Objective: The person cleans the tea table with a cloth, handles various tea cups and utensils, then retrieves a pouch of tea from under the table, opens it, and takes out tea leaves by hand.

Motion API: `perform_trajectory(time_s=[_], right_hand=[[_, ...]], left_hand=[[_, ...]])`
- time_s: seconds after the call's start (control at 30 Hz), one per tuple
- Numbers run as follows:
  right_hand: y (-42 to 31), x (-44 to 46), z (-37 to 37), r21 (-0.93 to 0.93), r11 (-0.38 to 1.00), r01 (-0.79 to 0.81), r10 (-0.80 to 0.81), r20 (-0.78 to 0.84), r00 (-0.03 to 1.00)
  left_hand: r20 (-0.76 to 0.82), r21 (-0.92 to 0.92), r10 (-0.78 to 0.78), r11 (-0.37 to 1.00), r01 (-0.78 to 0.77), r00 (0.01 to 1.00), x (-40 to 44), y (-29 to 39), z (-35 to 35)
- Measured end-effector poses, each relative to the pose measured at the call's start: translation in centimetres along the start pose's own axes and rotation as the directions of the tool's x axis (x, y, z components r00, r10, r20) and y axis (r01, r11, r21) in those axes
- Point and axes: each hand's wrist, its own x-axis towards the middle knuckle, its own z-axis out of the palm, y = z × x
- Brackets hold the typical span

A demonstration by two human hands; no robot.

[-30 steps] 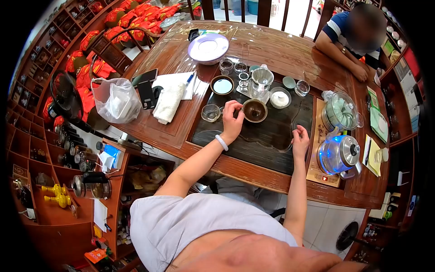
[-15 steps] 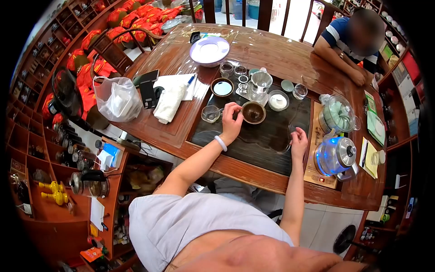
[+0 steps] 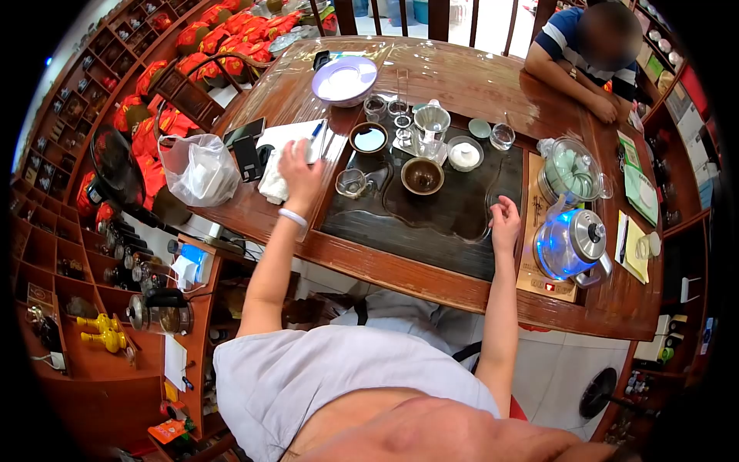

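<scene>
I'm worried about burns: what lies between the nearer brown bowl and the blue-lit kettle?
The head view shows the right hand between bowl and kettle, near the edge of the dark tray.

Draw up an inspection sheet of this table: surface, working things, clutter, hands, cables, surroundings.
Surface: glossy wooden table with a dark tray set in it.
Working things: white towel left of the tray; brown bowl on it; kettle lit blue at right.
Clutter: plastic bag; blue pen.
Hands: left hand over the towel, grip unclear; right hand at the tray's right edge, fingers bent.
Cables: dark cord by the table's left edge.
Surroundings: seated person, far right; fan, left.
</scene>
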Motion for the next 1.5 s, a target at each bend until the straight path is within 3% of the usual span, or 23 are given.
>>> perform_trajectory(time_s=[0.1,0.23,0.3,0.37,0.4,0.53,0.63,0.7,0.73,0.8,0.83,0.9,0.97,1.07,1.1,1.17,1.27,1.37,1.4,1.43,1.5], right_hand=[[0.0,-0.1,0.1,0.019,1.000,0.003,-0.003,-0.003,1.000],[0.1,-0.2,0.0,-0.001,1.000,-0.007,0.007,-0.011,1.000],[0.1,-0.2,-0.1,0.001,1.000,-0.013,0.013,-0.015,1.000],[0.3,-0.1,-0.2,0.001,1.000,-0.020,0.020,-0.015,1.000],[0.5,0.0,-0.2,0.007,1.000,-0.008,0.009,-0.012,1.000],[0.5,-0.1,0.0,0.031,1.000,0.002,-0.002,-0.009,1.000],[0.3,-0.1,0.0,-0.006,1.000,-0.012,0.012,-0.016,1.000],[0.1,-0.3,0.1,-0.004,1.000,-0.018,0.018,-0.008,1.000],[-0.1,-0.4,0.3,-0.002,1.000,-0.020,0.020,0.010,1.000],[-0.8,-0.7,0.7,-0.005,1.000,-0.017,0.017,0.030,0.999],[-1.2,-0.9,0.8,-0.006,1.000,-0.006,0.006,0.050,0.999],[-2.4,-1.4,1.1,0.052,0.999,-0.013,0.009,0.085,0.996],[-2.9,-1.7,1.1,0.194,0.977,-0.087,0.050,0.187,0.981],[-3.6,-2.4,1.5,0.301,0.940,-0.162,0.046,0.360,0.932],[-4.5,-2.7,1.3,0.231,0.946,-0.228,0.093,0.481,0.872],[-3.6,-3.5,2.8,0.299,0.953,-0.038,-0.098,0.425,0.900],[-4.7,-4.7,2.6,0.365,0.909,-0.201,0.060,0.364,0.930],[-3.5,-3.9,0.2,0.347,0.907,-0.237,0.134,0.295,0.946],[-3.4,-3.5,-0.2,0.327,0.933,-0.151,0.079,0.223,0.972],[-3.6,-2.8,-0.8,0.211,0.976,-0.049,0.026,0.109,0.994],[-3.1,-0.5,-1.2,-0.214,0.964,0.158,-0.170,-0.038,0.985]], left_hand=[[0.148,0.250,-0.049,0.968,0.011,0.988,-0.6,-5.4,0.3],[0.307,0.235,-0.112,0.971,0.039,0.945,-1.4,-7.6,0.6],[0.300,0.304,-0.110,0.953,0.014,0.947,-1.4,-7.3,0.5],[0.320,0.380,-0.217,0.921,0.085,0.922,-1.0,-7.4,0.4],[0.259,0.350,-0.166,0.934,0.068,0.952,-1.0,-8.2,0.5],[0.117,0.189,-0.180,0.969,0.157,0.977,-0.6,-8.8,-0.4],[-0.094,-0.162,-0.269,0.954,0.252,0.959,-0.4,-7.2,-2.0],[-0.041,-0.507,-0.435,0.785,0.356,0.900,-0.1,-4.5,-3.7],[-0.034,-0.506,-0.432,0.785,0.357,0.901,0.1,-3.1,-4.5],[0.261,-0.872,-0.528,0.230,0.432,0.808,0.3,0.1,-5.7],[0.276,-0.871,-0.518,0.222,0.439,0.809,0.3,2.6,-6.4],[0.496,-0.847,-0.432,-0.050,0.529,0.753,-0.3,7.3,-7.0],[0.602,-0.775,-0.279,0.022,0.632,0.748,-2.0,10.6,-5.9],[0.776,-0.630,-0.083,-0.050,0.775,0.625,-4.8,16.7,-3.7],[0.824,-0.565,-0.014,-0.089,0.820,0.566,-5.7,18.7,-3.0],[0.866,-0.474,0.102,-0.149,0.868,0.490,-7.5,21.6,-1.0],[0.882,-0.419,0.138,-0.206,0.884,0.450,-10.2,25.1,0.8],[0.857,-0.359,0.344,-0.134,0.924,0.383,-10.2,25.8,1.2],[0.836,-0.389,0.387,-0.084,0.918,0.389,-10.0,25.7,1.6],[0.820,-0.450,0.370,-0.054,0.891,0.437,-10.1,25.6,2.4],[0.819,-0.503,0.338,0.032,0.864,0.464,-9.9,24.8,3.5]])
